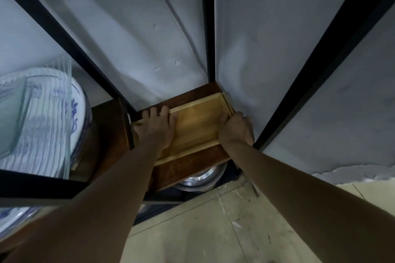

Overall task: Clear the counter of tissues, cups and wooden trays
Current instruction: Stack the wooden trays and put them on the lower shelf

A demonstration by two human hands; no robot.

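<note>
A light wooden tray [196,126] lies flat on a dark brown wooden shelf [188,166] inside a black metal frame, pushed close to the white wall corner. At its far right edge the rims of one or more trays beneath it show. My left hand [157,129] grips the tray's left edge, fingers curled over the rim. My right hand [236,129] holds the tray's right edge, thumb on the inside. No tissues or cups are in view.
Black frame posts [208,28] rise around the shelf. To the left, blue-and-white ceramic ware [70,117] and ribbed glass [42,113] fill the neighbouring shelf. A metal bowl [201,179] sits on the level below. A dusty tiled floor [213,230] lies beneath.
</note>
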